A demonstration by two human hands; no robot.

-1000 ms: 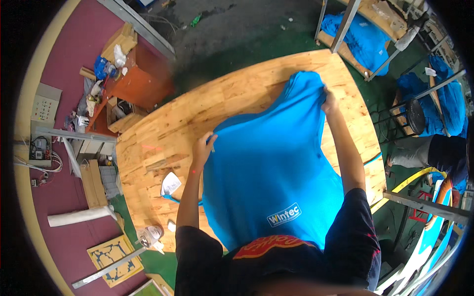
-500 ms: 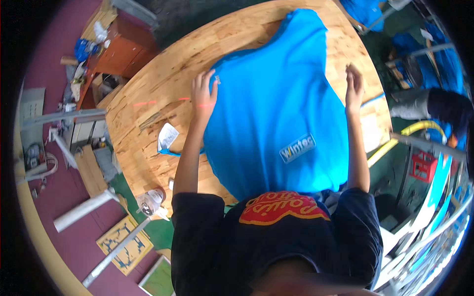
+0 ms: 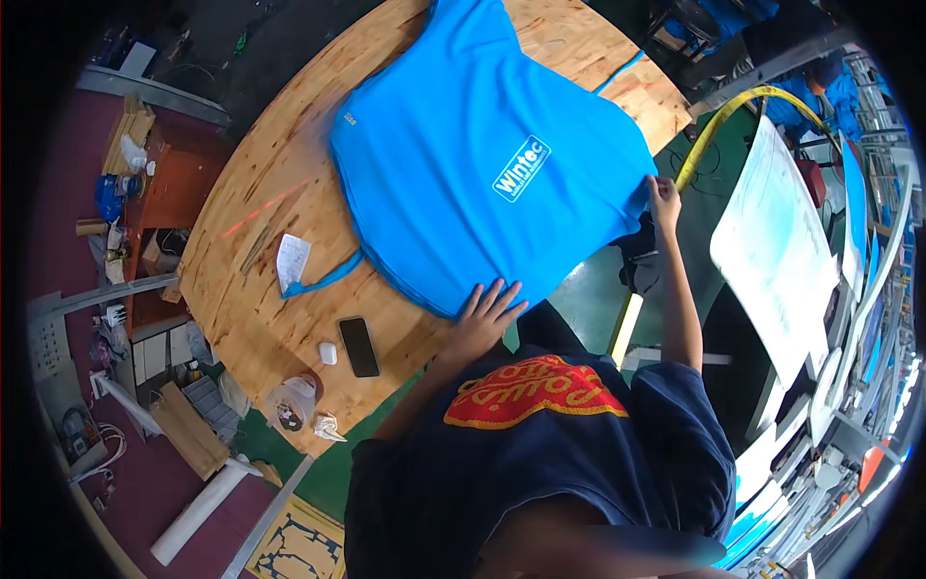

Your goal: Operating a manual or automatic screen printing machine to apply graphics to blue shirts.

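A large blue fabric cover [image 3: 463,125] lies spread over the wooden table, with a light printed patch [image 3: 522,168] on it. Its narrow end points to the far side, and its near right part hangs past the table edge. My left hand [image 3: 490,314] rests on the near edge of the cover, fingers spread flat. At the cover's right corner, my right hand [image 3: 664,201] pinches the fabric edge. From the cover's left side a blue strap [image 3: 330,277] runs to a white paper slip [image 3: 292,261]; another blue strap [image 3: 619,71] reaches out at the far right.
On the near left of the wooden table [image 3: 231,280] lie a dark phone [image 3: 359,346], a small white case [image 3: 328,353], a clear plastic cup [image 3: 292,400] and crumpled tissue [image 3: 329,427]. A yellow curved tube [image 3: 709,130] and white panels [image 3: 772,261] stand to the right.
The cover has turned and shifted left. My left hand has come from its left edge to its near edge. My right hand has moved nearer and closed on the fabric. The phone now shows.
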